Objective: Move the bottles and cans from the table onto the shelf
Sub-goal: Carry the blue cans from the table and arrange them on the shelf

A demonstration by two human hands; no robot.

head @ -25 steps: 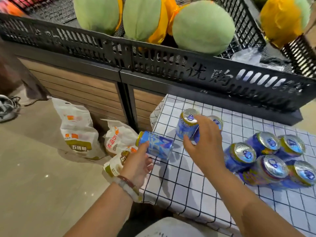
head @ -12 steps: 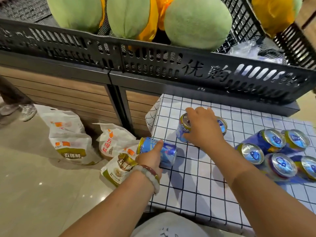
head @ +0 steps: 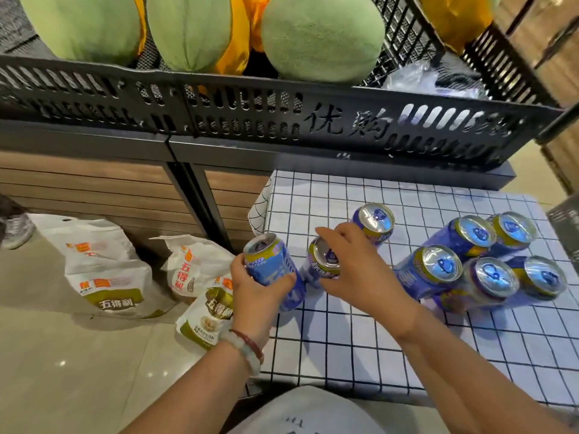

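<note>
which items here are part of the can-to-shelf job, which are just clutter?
Job:
- can in left hand, at
- can under right hand, at
- lone can behind it
- five-can cluster
- checked table
- black shelf rail

Lying about:
- green melons
- printed bags on floor
- shoe at far left

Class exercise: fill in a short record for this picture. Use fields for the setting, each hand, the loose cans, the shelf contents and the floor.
setting: table with a checked cloth in front of a black shelf rail
left hand: grips a blue can, tilted
right hand: curled round a second blue can
loose cans: one single can; a cluster of five to the right
shelf contents: green melons
floor: printed bags
</note>
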